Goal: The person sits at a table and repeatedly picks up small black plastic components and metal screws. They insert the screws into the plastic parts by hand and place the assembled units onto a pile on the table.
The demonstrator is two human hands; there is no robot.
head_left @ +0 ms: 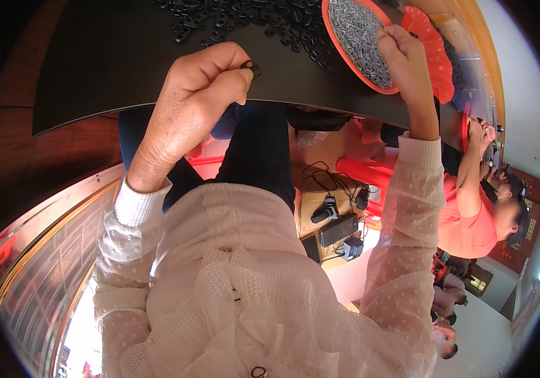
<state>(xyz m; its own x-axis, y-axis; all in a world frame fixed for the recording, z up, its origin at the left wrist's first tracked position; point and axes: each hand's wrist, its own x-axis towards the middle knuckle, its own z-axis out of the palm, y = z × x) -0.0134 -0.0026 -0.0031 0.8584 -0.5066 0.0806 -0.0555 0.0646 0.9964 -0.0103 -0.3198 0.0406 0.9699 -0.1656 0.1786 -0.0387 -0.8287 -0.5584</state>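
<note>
Black ring [249, 65], small and dark, sits pinched between thumb and fingertips of the left hand [197, 94] at upper centre of the frame, just above the near edge of the dark worktop [106, 63]. Beyond it, along the top edge, lies a loose heap of black parts [244, 19] of the same kind, large and seemingly little reduced. At upper right the right hand [402, 53] is curled over the red bowl [339, 47], fingers closed down into the grey metal pieces [358, 31] that fill it; whether it has one nipped I cannot tell. A second red dish [437, 57] stands just behind that hand. No pile of joined pieces shows anywhere, so by my reading the work is early or mid-run, with most of the heap and bowl left to go. Lower right, another person in an orange shirt [465, 220] works at the same worktop, and a phone [338, 230] with cables lies on a box below.
</note>
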